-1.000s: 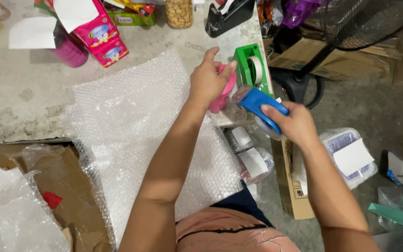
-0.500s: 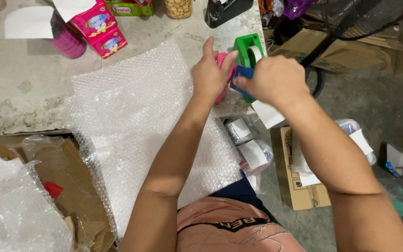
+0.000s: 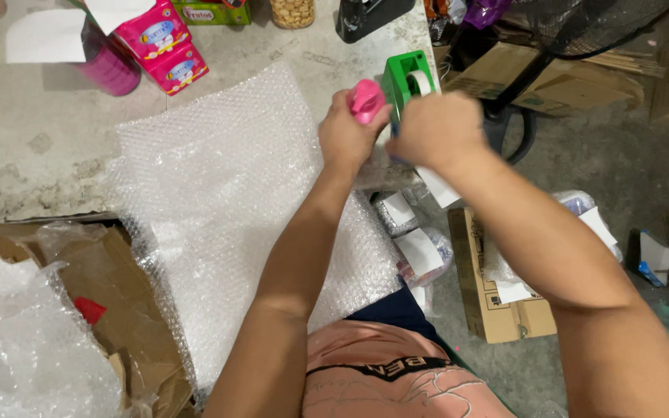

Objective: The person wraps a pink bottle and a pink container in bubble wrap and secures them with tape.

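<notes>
Two pink cartons (image 3: pixel 166 45) at eleven o'clock on the counter, green box (image 3: pixel 210 11) at twelve o'clock, brown cardboard box (image 3: pixel 497 298) at four o'clock on the floor, white-labelled bubble-wrapped parcels (image 3: pixel 420 251) just beside it, centre-right.

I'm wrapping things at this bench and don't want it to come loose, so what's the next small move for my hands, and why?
Probably draw the right hand across the pink-capped item to lay tape over it. The left hand grips that item at the edge of the bubble wrap sheet, and the right hand sits right beside it, by the green tape dispenser. What the right hand holds is hidden.
</notes>
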